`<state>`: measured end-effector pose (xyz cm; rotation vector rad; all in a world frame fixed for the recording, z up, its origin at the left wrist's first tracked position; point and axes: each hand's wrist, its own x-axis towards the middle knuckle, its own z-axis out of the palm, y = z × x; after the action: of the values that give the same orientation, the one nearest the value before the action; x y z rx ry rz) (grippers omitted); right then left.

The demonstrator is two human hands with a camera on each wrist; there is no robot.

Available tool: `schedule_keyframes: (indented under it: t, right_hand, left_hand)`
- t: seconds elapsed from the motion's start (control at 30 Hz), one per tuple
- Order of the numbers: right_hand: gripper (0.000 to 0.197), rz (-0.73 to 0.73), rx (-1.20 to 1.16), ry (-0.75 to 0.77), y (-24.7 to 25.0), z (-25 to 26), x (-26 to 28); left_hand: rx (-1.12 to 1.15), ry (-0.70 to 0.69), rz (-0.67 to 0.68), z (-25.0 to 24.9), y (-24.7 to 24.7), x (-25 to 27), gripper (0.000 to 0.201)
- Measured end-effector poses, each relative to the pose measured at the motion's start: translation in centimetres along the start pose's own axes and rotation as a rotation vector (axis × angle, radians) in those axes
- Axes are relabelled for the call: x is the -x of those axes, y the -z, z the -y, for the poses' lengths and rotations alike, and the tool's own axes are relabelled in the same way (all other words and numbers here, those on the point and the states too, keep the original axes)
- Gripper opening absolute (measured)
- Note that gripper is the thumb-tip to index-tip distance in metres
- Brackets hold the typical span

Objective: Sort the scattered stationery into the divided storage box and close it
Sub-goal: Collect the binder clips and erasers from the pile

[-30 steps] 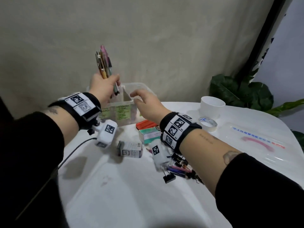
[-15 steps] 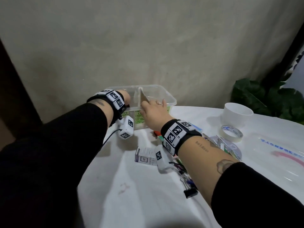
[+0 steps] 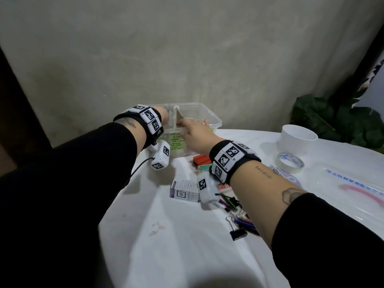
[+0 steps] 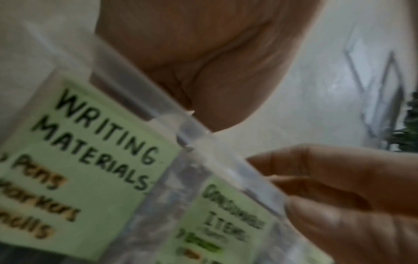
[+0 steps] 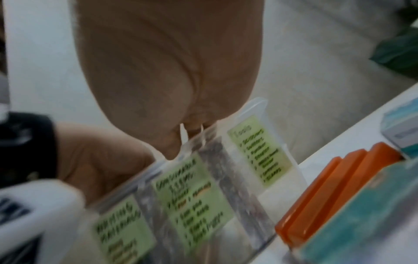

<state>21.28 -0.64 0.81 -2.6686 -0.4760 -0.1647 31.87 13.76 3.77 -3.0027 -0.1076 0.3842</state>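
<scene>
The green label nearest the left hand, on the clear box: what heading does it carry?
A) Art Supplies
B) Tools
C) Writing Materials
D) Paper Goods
C: in the left wrist view the green label on the clear box reads "WRITING MATERIALS", with pens and markers listed below, just under the left hand.

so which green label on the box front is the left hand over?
The leftmost label, reading WRITING MATERIALS. The left hand reaches in above it; the other two labels sit further right.

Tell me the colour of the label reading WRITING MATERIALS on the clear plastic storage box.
Pale green paper label with black handwritten heading, clearest in the left wrist view.
</scene>
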Motion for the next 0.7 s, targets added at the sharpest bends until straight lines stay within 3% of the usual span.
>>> schedule_keyframes:
  t: [0.1,0.17,0.27,0.33,0.43,0.6,0.7]
  right_hand:
    - [0.038,-0.048,-0.363,-0.059,2.3,-1.0,1.8]
    - [0.026,-0.157,-0.409,-0.101,3.8,-2.0,3.8]
    - [0.007,-0.2,-0.391,-0.192,5.5,-3.7,8.2]
    - [0.004,-0.176,-0.392,-0.262,6.3,-5.0,11.5]
    - [0.005,-0.12,-0.267,-0.369,6.9,-6.6,16.3]
    - [0.013,0.131,-0.133,-0.418,6.3,-6.5,21.5]
    - [0.015,0.178,0.007,-0.326,4.9,-5.5,22.4]
  left_hand:
    - [0.139,0.026,-0.212,-1.8,1.0,4.6,0.043]
    - [0.453,0.016,-0.395,-3.9,1.3,8.7,0.049]
    - [0.76,-0.305,-0.602,-7.0,0.5,14.0,0.037]
    - [0.812,-0.573,-0.485,-9.3,-1.2,16.4,0.019]
    - [0.631,-0.794,-0.296,-12.0,-3.8,19.8,0.01]
    - [0.087,-0.934,-0.14,-13.8,-6.9,22.0,0.007]
    - [-0.063,-0.907,-0.178,-13.8,-7.9,22.4,0.013]
